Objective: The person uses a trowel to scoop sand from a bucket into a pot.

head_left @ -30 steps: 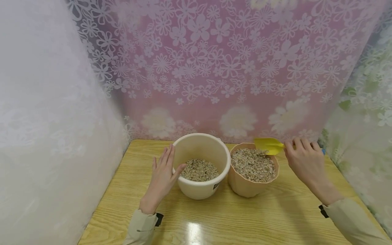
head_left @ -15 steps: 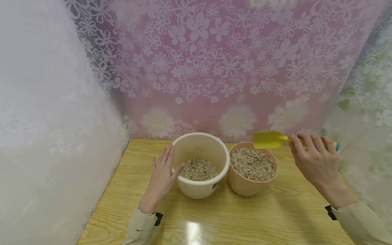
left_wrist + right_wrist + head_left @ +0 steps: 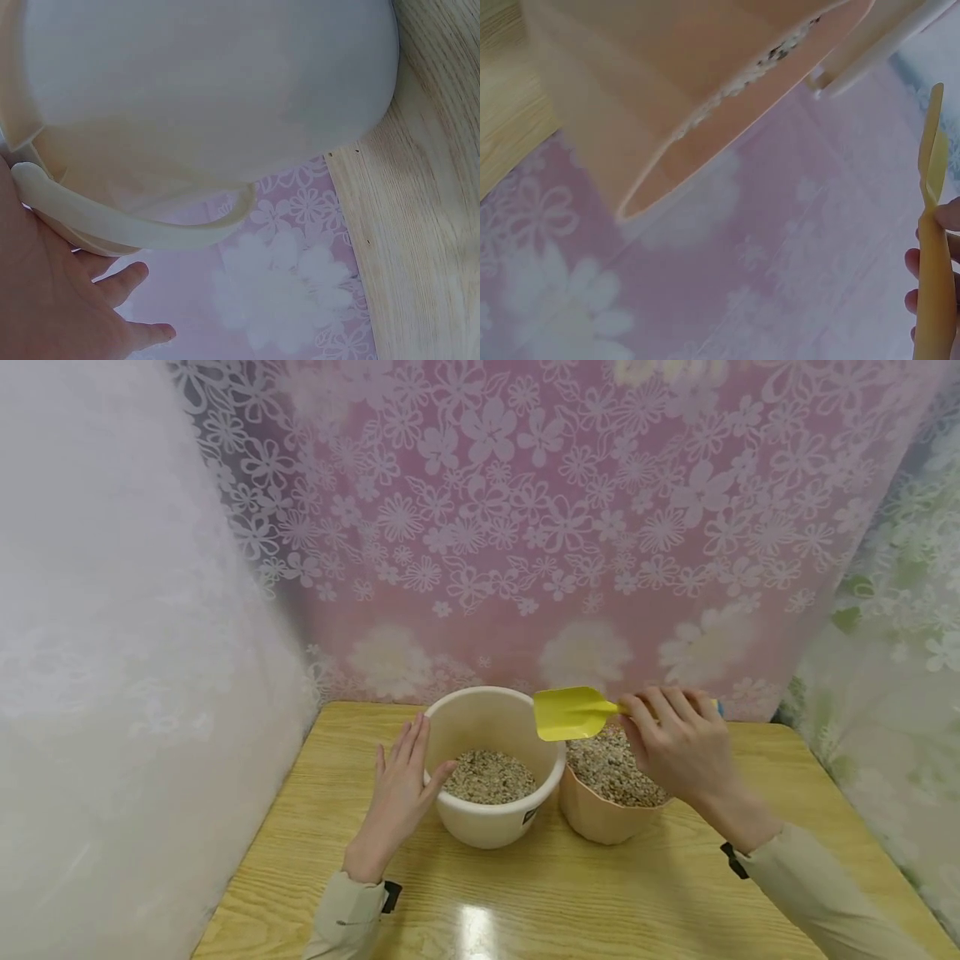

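My right hand (image 3: 684,747) grips the handle of a yellow toy shovel (image 3: 570,714). Its blade hovers over the right rim of a cream bucket (image 3: 487,827), pointing left; I see no gravel on the blade. Some gravel (image 3: 491,777) covers the bucket's bottom. Against the bucket's left rim rests my left hand (image 3: 393,802), fingers straight and thumb over the edge. Beside the bucket stands a peach pot (image 3: 607,822), filled high with gravel and partly hidden by the right hand. In the right wrist view, fingers curl round the shovel handle (image 3: 934,285).
Both containers stand on a wooden table (image 3: 465,885), close together near its back edge. A pink flowered curtain (image 3: 487,527) hangs behind. White sheeting (image 3: 135,652) closes the left side, and a leaf-patterned sheet (image 3: 900,693) the right. The bucket's handle (image 3: 127,225) hangs at its side.
My right hand has lifted the shovel out of the pot's gravel, then carried it left to the bucket's rim. The left hand has stayed on the bucket.
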Demonstrator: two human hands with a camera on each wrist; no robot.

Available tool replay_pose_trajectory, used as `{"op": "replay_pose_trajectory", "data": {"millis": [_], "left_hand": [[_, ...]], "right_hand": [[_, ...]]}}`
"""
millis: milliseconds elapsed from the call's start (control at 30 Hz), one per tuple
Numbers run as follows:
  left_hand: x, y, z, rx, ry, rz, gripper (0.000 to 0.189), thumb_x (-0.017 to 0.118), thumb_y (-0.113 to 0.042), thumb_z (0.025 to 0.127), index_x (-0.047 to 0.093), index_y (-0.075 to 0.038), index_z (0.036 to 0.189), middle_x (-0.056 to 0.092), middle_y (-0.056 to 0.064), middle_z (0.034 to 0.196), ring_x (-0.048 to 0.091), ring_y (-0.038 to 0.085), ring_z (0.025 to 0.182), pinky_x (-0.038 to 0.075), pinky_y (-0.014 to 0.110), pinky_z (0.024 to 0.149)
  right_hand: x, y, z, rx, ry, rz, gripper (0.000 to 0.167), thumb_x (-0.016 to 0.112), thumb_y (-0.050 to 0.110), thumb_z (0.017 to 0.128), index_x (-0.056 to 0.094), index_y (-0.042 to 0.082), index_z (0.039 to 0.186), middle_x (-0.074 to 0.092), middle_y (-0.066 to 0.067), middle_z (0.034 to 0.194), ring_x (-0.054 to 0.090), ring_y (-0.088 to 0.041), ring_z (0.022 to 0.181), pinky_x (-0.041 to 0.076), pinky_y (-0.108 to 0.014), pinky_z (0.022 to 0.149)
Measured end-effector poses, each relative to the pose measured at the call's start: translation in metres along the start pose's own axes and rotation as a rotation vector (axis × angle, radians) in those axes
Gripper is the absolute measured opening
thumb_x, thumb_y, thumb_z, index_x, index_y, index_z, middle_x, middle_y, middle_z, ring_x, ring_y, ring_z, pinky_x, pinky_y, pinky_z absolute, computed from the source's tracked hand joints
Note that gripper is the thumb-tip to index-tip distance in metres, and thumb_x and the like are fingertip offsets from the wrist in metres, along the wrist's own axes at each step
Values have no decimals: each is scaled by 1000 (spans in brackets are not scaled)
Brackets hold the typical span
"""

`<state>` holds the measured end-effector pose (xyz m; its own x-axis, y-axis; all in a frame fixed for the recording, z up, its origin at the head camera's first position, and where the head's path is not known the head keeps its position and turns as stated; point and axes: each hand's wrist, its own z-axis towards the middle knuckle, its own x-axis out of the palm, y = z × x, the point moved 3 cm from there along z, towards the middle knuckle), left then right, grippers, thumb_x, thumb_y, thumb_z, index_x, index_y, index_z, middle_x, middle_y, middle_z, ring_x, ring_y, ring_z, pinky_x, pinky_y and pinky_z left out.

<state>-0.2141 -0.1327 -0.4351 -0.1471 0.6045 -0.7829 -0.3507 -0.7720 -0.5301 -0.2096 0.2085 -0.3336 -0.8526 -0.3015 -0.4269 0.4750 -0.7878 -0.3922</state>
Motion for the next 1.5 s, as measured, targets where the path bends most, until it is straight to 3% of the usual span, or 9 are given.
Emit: {"op": "replay_pose_trajectory", "data": {"millis": [267, 467, 600, 800, 967, 1100, 1267, 1367, 1500], "left_hand": [[2, 0, 1, 3, -2, 3, 83, 49, -54, 103, 16, -7, 163, 14, 7, 169, 12, 30, 156, 0, 68, 119], [3, 1, 1, -2, -4, 14, 83, 48, -55, 103, 17, -7, 163, 16, 8, 169, 14, 31, 156, 1, 68, 119], [3, 0, 1, -12, -2, 14, 83, 48, -55, 103, 17, -8, 163, 18, 10, 169, 14, 30, 156, 0, 67, 120], [5, 0, 1, -6, 3, 26, 82, 50, -53, 103, 17, -7, 163, 17, 10, 169, 13, 29, 156, 1, 67, 120], [6, 1, 2, 2, -9, 27, 81, 49, -54, 103, 19, -7, 163, 19, 11, 168, 15, 31, 155, 4, 69, 119], [5, 1, 2, -3, -5, 26, 82, 47, -56, 103, 18, -7, 163, 18, 10, 169, 15, 31, 155, 3, 68, 119], [3, 0, 2, -15, 6, 16, 82, 46, -57, 103, 16, -9, 163, 16, 8, 169, 14, 30, 156, 1, 66, 120], [3, 1, 2, -14, 5, 17, 82, 46, -57, 103, 16, -9, 163, 16, 8, 169, 14, 30, 156, 1, 66, 120], [1, 4, 2, -18, 0, 20, 82, 46, -56, 103, 17, -9, 163, 15, 7, 169, 13, 28, 156, 1, 66, 121]], "right_hand": [[35, 27, 15, -43, 157, 28, 33, 46, 25, 106, 68, 0, 100, 66, -16, 91, 62, -36, 85, 51, -49, 77], [60, 43, 32, -120, 251, 14, 19, 64, 21, 96, 69, 3, 100, 68, -14, 93, 63, -33, 88, 50, -44, 80], [77, 54, 42, -247, 345, -49, 19, 70, 19, 93, 72, 3, 103, 71, -13, 100, 64, -29, 94, 51, -39, 83], [100, 71, 49, -520, 499, -195, 19, 73, 23, 95, 73, 10, 109, 70, -8, 108, 62, -23, 101, 48, -34, 90], [119, 83, 48, -712, 578, -345, 21, 73, 26, 95, 76, 17, 114, 72, -2, 110, 61, -20, 100, 46, -33, 90], [134, 90, 43, -796, 602, -433, 13, 69, 25, 98, 79, 19, 105, 73, 0, 105, 59, -19, 95, 44, -31, 88], [144, 98, 36, -840, 661, -495, 13, 68, 26, 99, 80, 21, 97, 73, 4, 101, 56, -16, 89, 42, -27, 86], [144, 104, 35, -857, 716, -459, 15, 67, 28, 100, 79, 23, 92, 71, 7, 97, 51, -14, 85, 37, -26, 81], [140, 114, 39, -843, 737, -261, 5, 73, 26, 94, 78, 26, 94, 71, 9, 95, 52, -14, 87, 39, -26, 84]]}}
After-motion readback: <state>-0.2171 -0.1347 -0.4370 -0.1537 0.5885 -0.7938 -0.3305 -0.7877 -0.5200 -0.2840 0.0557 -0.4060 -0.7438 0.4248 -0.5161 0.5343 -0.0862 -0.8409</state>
